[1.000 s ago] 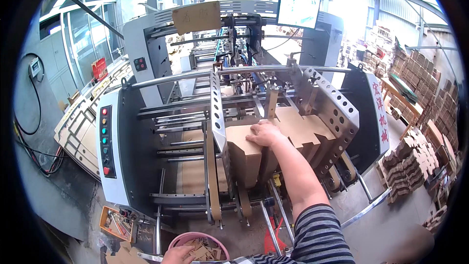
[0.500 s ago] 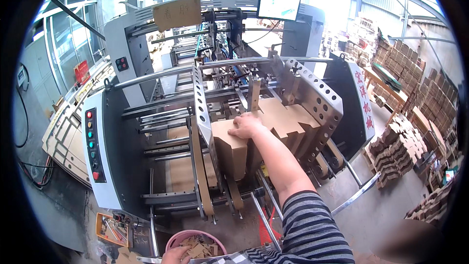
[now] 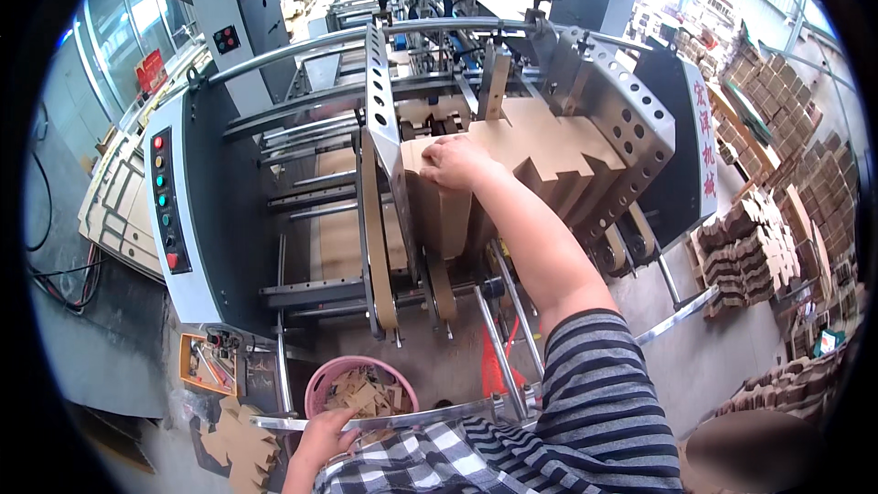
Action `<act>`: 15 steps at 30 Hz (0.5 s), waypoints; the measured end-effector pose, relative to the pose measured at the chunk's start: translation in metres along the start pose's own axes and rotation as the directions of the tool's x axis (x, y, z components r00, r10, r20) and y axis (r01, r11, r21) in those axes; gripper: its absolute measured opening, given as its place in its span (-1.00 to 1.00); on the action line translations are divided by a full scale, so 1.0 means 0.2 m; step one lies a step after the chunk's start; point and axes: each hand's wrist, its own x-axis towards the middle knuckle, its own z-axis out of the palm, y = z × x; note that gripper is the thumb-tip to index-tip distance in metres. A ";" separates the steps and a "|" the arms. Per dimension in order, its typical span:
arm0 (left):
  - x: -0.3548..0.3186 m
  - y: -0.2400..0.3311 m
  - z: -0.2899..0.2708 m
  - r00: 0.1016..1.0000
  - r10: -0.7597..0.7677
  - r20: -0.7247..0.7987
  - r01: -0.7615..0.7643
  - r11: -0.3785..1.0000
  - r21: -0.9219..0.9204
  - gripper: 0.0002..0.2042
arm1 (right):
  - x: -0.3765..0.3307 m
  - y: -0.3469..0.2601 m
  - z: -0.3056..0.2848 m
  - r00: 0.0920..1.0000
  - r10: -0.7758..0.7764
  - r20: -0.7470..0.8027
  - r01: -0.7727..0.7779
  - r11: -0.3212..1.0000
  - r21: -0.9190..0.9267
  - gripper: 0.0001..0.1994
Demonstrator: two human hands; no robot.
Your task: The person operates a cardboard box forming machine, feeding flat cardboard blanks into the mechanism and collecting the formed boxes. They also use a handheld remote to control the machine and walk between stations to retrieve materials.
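Note:
A tall stack of brown cardboard blanks (image 3: 549, 142) with notched edges stands in the machine's feed frame, between two perforated metal side plates (image 3: 380, 101). My right hand (image 3: 457, 163) lies at the left part of the stack, its fingers bent over the near top edge. How many sheets it grips is hidden. Down at the lower edge, my left hand (image 3: 322, 439) rests against a flat metal bar (image 3: 412, 417) with fingers stretched and thumb apart. A pink basket (image 3: 314, 393) holding cardboard scraps is just beyond it.
A button panel (image 3: 165, 201) sits on the machine's left side. On the floor are an orange toolbox (image 3: 186, 364) and loose cardboard pieces (image 3: 236, 444). Metal rods (image 3: 498, 348) jut toward me. Cardboard stacks (image 3: 745, 252) stand at the right; flat die boards (image 3: 114, 206) lean left.
The view has tipped down and moved closer. My right hand stays on the stack, its fingers now bent more at the edge. More of my left hand shows by the bar.

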 end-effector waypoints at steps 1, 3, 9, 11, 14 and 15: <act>0.01 0.01 -0.01 0.999 -0.017 0.028 0.017 1.000 -0.004 -0.62 | -0.01 -0.03 -0.02 1.000 0.029 -0.006 -0.029 1.000 -0.004 -0.56; 0.01 0.03 -0.01 1.000 -0.003 0.028 0.003 1.000 -0.023 -0.63 | -0.03 -0.04 -0.02 0.999 0.039 0.021 -0.039 0.999 -0.015 -0.55; -0.12 -0.03 0.00 0.980 -0.199 0.029 0.201 0.978 -0.061 -0.60 | -0.01 0.13 -0.13 0.990 0.127 -0.064 -0.127 0.992 0.011 -0.46; -0.21 -0.14 0.10 0.987 -0.163 0.013 0.163 0.984 -0.068 -0.59 | 0.00 0.19 -0.12 0.994 0.114 0.000 -0.113 0.993 0.041 -0.46; -0.14 -0.05 0.06 0.979 -0.196 0.054 0.201 0.972 -0.119 -0.61 | -0.05 0.10 -0.11 0.978 0.200 0.066 -0.196 0.979 -0.052 -0.46; -0.11 -0.01 0.04 0.980 -0.188 0.070 0.194 0.976 -0.103 -0.63 | -0.07 0.05 -0.15 0.969 0.239 0.062 -0.236 0.970 -0.054 -0.46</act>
